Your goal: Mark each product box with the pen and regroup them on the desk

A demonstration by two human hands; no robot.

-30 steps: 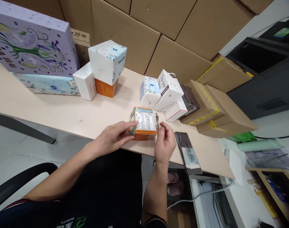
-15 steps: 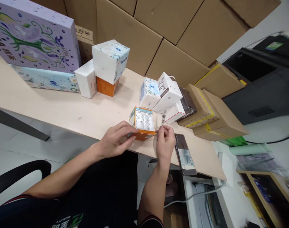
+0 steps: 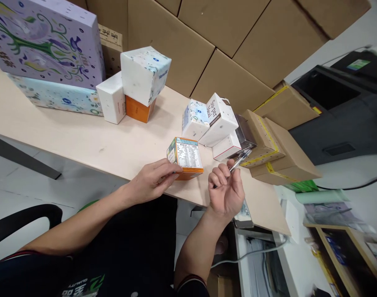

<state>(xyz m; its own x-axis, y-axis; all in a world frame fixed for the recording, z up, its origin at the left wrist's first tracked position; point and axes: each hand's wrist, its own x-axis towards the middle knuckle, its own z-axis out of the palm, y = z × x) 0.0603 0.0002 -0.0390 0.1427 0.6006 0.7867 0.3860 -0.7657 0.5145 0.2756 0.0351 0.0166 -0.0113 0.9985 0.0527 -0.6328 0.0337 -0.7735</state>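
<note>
Orange box lightly gripped by left hand; at 3 o'clock, right hand pinches pen. Loose pinch, so the pen may slip.

Right hand rolled palm-up, drew away from orange box; pen swung rightward, phone mostly covered.

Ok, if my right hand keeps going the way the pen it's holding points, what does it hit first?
Probably the taped cardboard box: the pen in your right hand aims up and right, its tip already near the dark box beside it. Depth is unclear.
</note>
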